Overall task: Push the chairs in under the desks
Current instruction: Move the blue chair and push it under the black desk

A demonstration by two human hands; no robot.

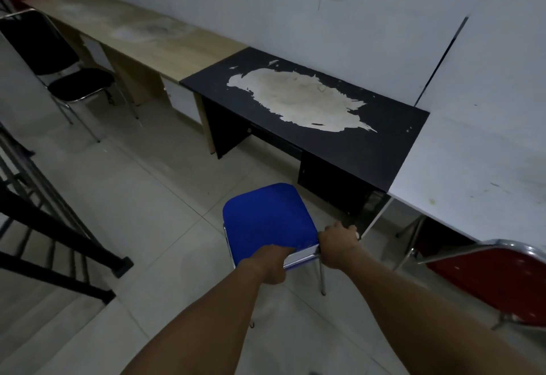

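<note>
Pale floor tiles (153,197) carry the blue chair (266,221) just short of the black counter's (369,150) front edge. Your left grip (273,262) and right grip (336,244) are both closed around its chrome backrest.

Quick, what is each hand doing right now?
Left hand: closed on the blue chair, at its near edge.
Right hand: closed on the same chair's metal frame.

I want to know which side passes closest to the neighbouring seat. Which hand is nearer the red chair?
Right. The right hand grips the blue chair at the corner facing the red chair; the left hand grips its back edge, farther away.
</note>
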